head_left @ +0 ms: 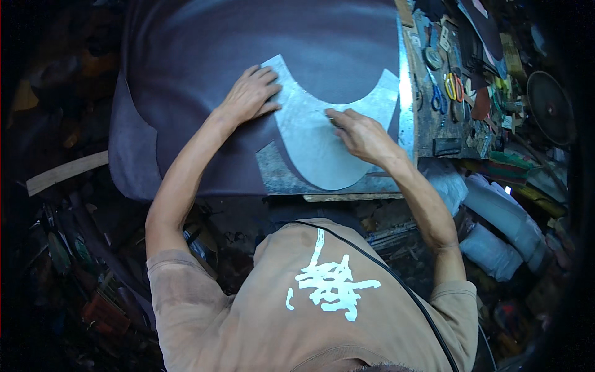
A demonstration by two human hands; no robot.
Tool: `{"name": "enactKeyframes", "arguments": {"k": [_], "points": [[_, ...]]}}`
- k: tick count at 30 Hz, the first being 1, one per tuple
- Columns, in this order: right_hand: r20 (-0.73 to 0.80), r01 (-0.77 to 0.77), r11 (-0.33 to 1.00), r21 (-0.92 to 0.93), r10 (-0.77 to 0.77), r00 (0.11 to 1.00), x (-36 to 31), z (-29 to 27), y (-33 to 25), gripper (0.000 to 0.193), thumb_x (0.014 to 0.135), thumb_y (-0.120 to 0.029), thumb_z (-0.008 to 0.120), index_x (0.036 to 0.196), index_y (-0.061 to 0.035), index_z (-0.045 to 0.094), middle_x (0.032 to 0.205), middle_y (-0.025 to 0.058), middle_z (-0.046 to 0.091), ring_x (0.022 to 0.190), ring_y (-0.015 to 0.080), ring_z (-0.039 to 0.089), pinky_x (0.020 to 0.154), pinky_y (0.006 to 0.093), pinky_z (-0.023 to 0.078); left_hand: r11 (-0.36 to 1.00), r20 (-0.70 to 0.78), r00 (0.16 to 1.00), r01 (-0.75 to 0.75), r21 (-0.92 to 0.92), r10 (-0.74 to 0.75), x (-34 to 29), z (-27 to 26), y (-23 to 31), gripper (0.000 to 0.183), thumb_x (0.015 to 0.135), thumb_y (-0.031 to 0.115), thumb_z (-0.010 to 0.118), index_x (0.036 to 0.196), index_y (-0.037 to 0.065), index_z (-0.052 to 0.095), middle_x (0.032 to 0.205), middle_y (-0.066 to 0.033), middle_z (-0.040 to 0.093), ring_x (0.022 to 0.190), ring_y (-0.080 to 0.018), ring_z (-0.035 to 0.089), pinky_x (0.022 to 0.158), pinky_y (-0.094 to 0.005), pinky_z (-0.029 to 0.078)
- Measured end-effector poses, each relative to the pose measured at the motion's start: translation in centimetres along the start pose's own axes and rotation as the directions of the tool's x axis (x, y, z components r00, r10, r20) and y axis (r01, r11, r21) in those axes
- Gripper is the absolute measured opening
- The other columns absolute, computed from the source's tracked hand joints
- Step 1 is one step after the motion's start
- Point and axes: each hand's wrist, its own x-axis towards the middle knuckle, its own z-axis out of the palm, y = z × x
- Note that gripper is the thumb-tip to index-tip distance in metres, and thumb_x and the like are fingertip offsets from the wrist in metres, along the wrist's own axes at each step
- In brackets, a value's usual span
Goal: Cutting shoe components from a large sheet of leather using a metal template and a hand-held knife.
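Observation:
A large sheet of dark brown leather (204,37) covers most of the workbench. On it lies a pale, U-shaped pattern piece (325,155) with a deep curved notch on its far side and a rounded near end. My left hand (251,93) rests flat with fingers spread, its fingertips on the pattern's upper left arm and the leather beside it. Over the middle of the pattern, just below the notch, my right hand (365,135) is closed, thumb and fingers pinched together. Whatever small, thin thing it may hold is mostly hidden by the fingers.
At right, a side bench (434,124) carries blue-handled scissors (437,98), yellow-and-orange-handled scissors (454,88), a roll of tape (432,57) and scraps. Plastic-wrapped bundles (493,251) lie below it. A wooden strip (68,172) juts out at left. A black cable (396,276) crosses my shirt.

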Motion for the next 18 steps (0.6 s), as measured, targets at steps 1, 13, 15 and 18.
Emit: {"name": "enactKeyframes", "arguments": {"k": [1, 13, 15, 18], "points": [[0.027, -0.004, 1.000, 0.000, 0.004, 1.000, 1.3, 1.1, -1.9, 0.037, 0.089, -0.010, 0.055, 0.125, -0.0018, 0.054, 0.102, 0.0232, 0.061, 0.092, 0.0417, 0.062, 0.080, 0.0475, 0.051, 0.999, 0.122, 0.992, -0.031, -0.032, 0.035, 1.0, -0.5, -0.8, 0.050, 0.077, 0.047, 0.070, 0.104, 0.004, 0.068, 0.125, -0.0148, 0.058, 0.123, -0.0324, 0.049, 0.104, -0.0498, 0.036], [-0.425, -0.168, 0.971, 0.171, 0.226, 0.877, 15.7, 7.4, -6.8, 0.036, 0.088, -0.016, 0.058, 0.118, 0.0040, 0.060, 0.102, 0.0315, 0.063, 0.099, 0.0454, 0.061, 0.089, 0.0467, 0.048, 0.246, 0.881, 0.397, 0.855, -0.457, 0.256, 12.9, -2.7, -9.6, 0.125, 0.073, 0.091, 0.028, 0.148, -0.007, 0.009, 0.150, -0.0361, 0.011, 0.145, -0.0399, 0.002, 0.118, -0.0460, 0.002], [-0.420, -0.166, 0.974, 0.151, 0.216, 0.881, 15.9, 7.6, -6.7, 0.036, 0.088, -0.016, 0.058, 0.118, 0.0035, 0.061, 0.102, 0.0315, 0.063, 0.099, 0.0455, 0.062, 0.088, 0.0470, 0.048, 0.238, 0.893, 0.352, 0.876, -0.420, 0.280, 12.9, -3.1, -9.6, 0.125, 0.073, 0.091, 0.027, 0.149, -0.006, 0.006, 0.152, -0.0339, 0.008, 0.145, -0.0394, -0.002, 0.117, -0.0466, -0.001], [-0.411, -0.176, 0.976, 0.124, 0.212, 0.887, 15.6, 7.4, -6.5, 0.036, 0.088, -0.016, 0.058, 0.119, 0.0026, 0.061, 0.100, 0.0317, 0.063, 0.097, 0.0456, 0.062, 0.086, 0.0475, 0.049, -0.032, 0.909, 0.337, 0.940, -0.340, 0.244, 12.4, -5.3, -8.0, 0.124, 0.073, 0.091, 0.025, 0.149, -0.006, 0.006, 0.151, -0.0342, 0.009, 0.145, -0.0399, -0.003, 0.117, -0.0465, -0.002]]}}
